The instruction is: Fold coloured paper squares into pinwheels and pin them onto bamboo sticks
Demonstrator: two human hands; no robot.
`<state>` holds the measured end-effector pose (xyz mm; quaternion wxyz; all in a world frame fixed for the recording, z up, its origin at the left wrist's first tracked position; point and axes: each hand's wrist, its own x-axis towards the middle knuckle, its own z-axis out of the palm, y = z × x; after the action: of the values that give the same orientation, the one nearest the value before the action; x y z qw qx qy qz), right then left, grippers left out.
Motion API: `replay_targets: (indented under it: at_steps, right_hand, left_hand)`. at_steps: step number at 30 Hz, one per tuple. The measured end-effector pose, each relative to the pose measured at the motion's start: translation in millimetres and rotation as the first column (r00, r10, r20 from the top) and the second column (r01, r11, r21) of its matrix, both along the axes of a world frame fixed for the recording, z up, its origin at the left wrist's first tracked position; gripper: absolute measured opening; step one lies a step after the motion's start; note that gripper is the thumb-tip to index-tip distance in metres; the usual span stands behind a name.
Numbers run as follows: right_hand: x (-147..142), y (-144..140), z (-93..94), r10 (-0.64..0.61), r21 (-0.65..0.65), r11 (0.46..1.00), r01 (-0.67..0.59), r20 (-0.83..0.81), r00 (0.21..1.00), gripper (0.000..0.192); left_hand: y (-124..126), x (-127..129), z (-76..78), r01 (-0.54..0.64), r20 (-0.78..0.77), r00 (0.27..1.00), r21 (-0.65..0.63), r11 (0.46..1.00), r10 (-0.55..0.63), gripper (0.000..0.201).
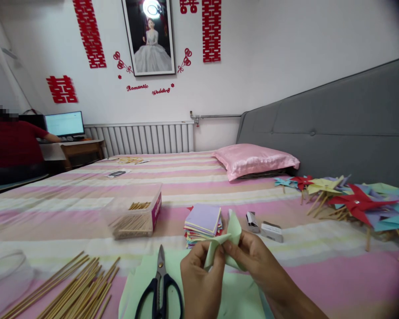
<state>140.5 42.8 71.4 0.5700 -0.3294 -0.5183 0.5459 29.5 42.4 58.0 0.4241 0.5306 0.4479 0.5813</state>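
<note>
- Pinching a pale green paper (228,241) between them, both hands work low over the bed (319,266).
- Left hand (199,283) fingers grip its lower fold; right hand (252,259) fingers close on its middle.
- Paper's long axis points up and away.

- A pale green paper square (226,241), partly folded with its corners bending inward, is being pinched between both hands just above the striped bedspread.
- Its upper flap is standing upright, pointing away from the person.

Pale green paper (231,237) — pink-striped bedsheet (219,177) — black-handled scissors (159,288).
</note>
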Motion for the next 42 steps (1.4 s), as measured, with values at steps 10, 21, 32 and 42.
replay_targets:
  at_steps: [10, 21, 32, 42]
  right_hand:
    - [0.3, -4.1, 7.2, -0.071, 0.057, 0.996, 0.066, 0.088, 0.994, 0.033]
    - [0.8, 7.4, -7.2, 0.002, -0.045, 0.999, -0.008, -0.121, 0.993, 0.043]
    - [4.1, 10.1, -11.0, -0.09, -0.058, 0.994, 0.089, -0.004, 0.996, 0.031]
    - [1.7, 9.1, -10.2, -0.113, -0.103, 0.989, 0.109, -0.034, 0.993, 0.036]
  left_hand:
    - [1.2, -2.1, 0.8, 0.075, 0.051, 0.996, -0.028, 0.997, -0.074, 0.015]
    - [7.0, -5.1, 2.3, 0.118, 0.184, 0.978, -0.107, 0.987, -0.096, 0.013]
    - [9.2, -5.7, -3.1, 0.196, 0.116, 0.976, -0.075, 0.978, -0.187, 0.014]
    - [10.7, -6.7, -1.8, 0.223, 0.12, 0.969, -0.072, 0.972, -0.214, 0.013]
